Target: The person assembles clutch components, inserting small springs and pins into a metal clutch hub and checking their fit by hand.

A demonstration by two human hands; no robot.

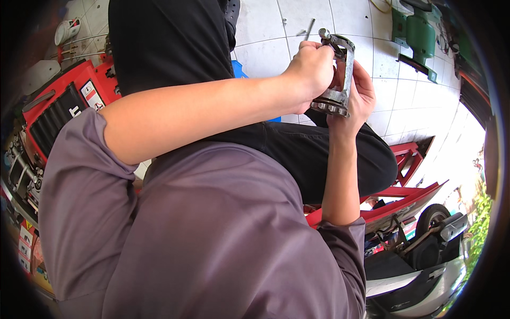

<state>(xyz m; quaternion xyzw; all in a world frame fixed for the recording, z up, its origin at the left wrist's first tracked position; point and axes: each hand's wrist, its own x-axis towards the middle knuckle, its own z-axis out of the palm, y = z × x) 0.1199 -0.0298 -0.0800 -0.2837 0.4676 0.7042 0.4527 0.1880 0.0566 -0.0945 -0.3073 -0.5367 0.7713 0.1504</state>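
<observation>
Gripping a grey metal bracket part [340,74] from both sides, the left hand [313,66] is clenched over its near face while the right hand [358,98] cups its far side and lower toothed end. Beyond the grasp lies the white tiled floor [404,101]; below it, black trousers [297,149].

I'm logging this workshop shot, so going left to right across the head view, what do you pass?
Red machine → left hand → metal bracket part gripped by both hands → right hand → green machine on the tiled floor.
</observation>
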